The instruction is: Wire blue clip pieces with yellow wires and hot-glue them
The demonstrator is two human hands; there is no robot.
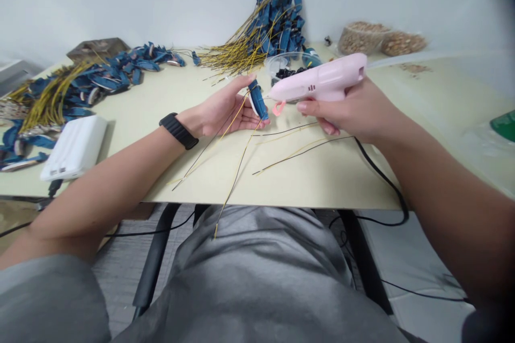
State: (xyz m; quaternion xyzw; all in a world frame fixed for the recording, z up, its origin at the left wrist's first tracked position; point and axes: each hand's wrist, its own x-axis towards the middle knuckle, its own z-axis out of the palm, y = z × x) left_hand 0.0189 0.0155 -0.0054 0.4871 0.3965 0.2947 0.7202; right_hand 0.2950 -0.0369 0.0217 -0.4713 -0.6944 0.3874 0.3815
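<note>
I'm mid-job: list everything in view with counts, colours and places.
Table: 1, pale yellow, across middle
Glue gun: 1, pink, in right hand
Held part: 1, blue and white, in left hand
Wires: several, yellow and black, centre
Back pile: 1, blue parts with yellow wires, back centre
Left pile: 1, blue parts with yellow wires, left
Tub: 1, clear, black bits inside, beyond glue gun
Packs: 2, tan contents, back right
Box: 1, white, left
Block: 1, brown, back left
Object: 1, green, right edge
Cords: several, black, right and below table
Wristband: 1, black, left wrist
Hands: 2, bare, over table
</note>
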